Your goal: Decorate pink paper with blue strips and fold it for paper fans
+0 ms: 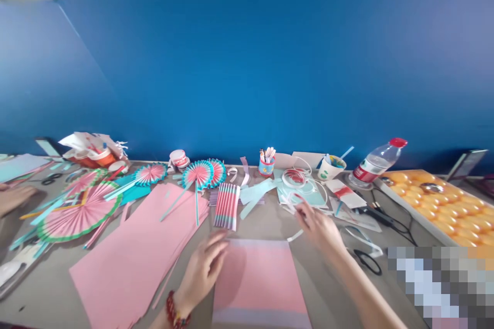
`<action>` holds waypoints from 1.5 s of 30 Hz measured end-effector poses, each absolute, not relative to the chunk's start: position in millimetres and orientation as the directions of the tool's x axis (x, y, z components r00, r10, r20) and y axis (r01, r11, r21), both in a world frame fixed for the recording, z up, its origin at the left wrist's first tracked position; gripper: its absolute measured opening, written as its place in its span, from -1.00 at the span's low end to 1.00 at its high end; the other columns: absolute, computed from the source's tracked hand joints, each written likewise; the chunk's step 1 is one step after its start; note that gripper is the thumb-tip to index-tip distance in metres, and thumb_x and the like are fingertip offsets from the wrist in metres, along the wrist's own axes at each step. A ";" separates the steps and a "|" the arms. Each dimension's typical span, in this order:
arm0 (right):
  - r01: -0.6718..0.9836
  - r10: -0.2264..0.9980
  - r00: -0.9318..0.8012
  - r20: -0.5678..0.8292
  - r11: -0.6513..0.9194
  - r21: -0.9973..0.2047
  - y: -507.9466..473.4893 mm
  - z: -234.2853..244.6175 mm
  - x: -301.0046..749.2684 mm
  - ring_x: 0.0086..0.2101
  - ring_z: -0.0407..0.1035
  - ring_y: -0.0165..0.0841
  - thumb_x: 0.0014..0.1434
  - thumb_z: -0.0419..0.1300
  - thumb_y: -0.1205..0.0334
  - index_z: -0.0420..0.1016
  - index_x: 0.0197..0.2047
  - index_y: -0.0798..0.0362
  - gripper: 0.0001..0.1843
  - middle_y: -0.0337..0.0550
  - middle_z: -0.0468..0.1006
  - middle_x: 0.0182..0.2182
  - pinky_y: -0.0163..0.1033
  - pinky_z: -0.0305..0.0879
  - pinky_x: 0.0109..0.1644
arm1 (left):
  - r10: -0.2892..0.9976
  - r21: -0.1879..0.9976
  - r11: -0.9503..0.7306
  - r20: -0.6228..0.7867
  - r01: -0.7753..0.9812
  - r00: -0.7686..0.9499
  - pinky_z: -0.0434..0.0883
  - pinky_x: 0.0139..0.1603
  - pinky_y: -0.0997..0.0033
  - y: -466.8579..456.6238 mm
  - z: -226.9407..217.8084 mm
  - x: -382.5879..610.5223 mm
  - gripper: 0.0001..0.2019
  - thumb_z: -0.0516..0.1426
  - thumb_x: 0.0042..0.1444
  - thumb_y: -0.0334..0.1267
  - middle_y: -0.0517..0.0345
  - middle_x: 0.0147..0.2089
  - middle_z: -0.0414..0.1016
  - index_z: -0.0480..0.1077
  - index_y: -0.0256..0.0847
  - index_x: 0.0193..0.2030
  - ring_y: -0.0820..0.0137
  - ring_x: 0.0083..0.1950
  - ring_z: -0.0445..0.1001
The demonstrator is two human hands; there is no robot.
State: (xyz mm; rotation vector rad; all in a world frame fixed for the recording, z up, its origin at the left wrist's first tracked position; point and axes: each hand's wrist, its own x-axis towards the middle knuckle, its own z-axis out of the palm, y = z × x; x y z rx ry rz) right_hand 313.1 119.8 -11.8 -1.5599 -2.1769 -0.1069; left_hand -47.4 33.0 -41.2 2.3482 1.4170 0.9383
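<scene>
My left hand (206,267), with a red beaded bracelet on its wrist, hovers at the left edge of a pink paper sheet (262,277) with lavender bands along its far and near edges. Its fingers are loosely bent and apart, holding nothing. Farther right, my right hand (318,223) reaches over the table towards a tangle of white strips and a coil (295,177) on light blue paper. Its fingers are apart, with nothing visible in them. A pleated pink and lavender paper piece (226,206) lies beyond the sheet. Light blue strips (257,193) rest beside it.
At left lie a stack of pink paper (131,252) and several folded paper fans (197,175). A pen cup (266,164), paper cup (332,167) and plastic bottle (376,164) line the back. Black-handled scissors (367,262) lie at right. Another person's hand (15,199) shows far left.
</scene>
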 end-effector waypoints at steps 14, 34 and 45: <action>0.703 0.795 -0.463 0.391 0.598 -0.384 54.7 68.1 268.2 -0.33 0.41 -0.32 0.32 0.01 0.26 0.33 -0.19 -0.02 -0.91 -0.19 0.51 -0.40 -0.27 0.28 -0.23 | 0.951 0.837 -0.301 0.224 0.457 0.214 0.46 0.03 0.32 45.2 28.8 -36.5 -0.79 0.08 0.29 -0.17 0.06 0.03 0.48 0.45 -0.09 -0.01 0.33 -0.03 0.49; 0.593 0.808 -0.495 0.320 0.583 -0.556 34.4 53.3 241.3 -0.38 0.35 -0.35 0.28 0.01 0.29 0.33 -0.21 0.00 -0.91 -0.19 0.47 -0.44 -0.32 0.21 -0.34 | 0.925 0.914 -0.224 0.090 0.339 0.368 0.27 -0.34 0.53 57.4 46.8 2.1 -0.84 0.11 0.24 -0.20 0.17 -0.34 0.41 0.34 -0.22 -0.32 0.43 -0.30 0.38; 0.711 0.845 -0.392 0.362 0.529 -0.464 35.4 34.9 243.3 -0.49 0.35 -0.38 0.31 0.10 0.13 0.29 -0.31 -0.01 -0.83 -0.27 0.47 -0.52 -0.31 0.19 -0.36 | 0.911 0.912 -0.270 0.138 0.309 0.389 0.32 -0.21 0.48 44.9 42.6 -1.6 -0.91 0.11 0.19 -0.34 0.17 -0.33 0.41 0.33 -0.21 -0.35 0.42 -0.28 0.40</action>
